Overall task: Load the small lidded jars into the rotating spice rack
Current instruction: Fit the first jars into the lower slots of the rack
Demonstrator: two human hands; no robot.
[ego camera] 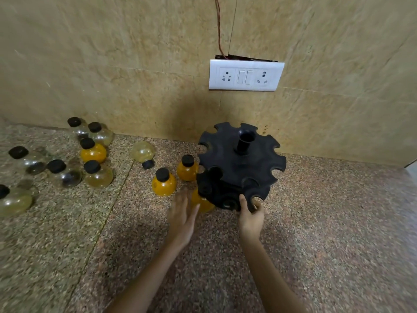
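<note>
White socket plate point(246, 75) on tiled wall point(112, 53)

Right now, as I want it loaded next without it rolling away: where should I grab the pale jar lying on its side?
Take the tipped jar by its black cap and the neck behind it, coming from the near side: the cap points toward you, while the round body would likely roll or slip. The left hand is free; the right hand holds the rack.
</note>
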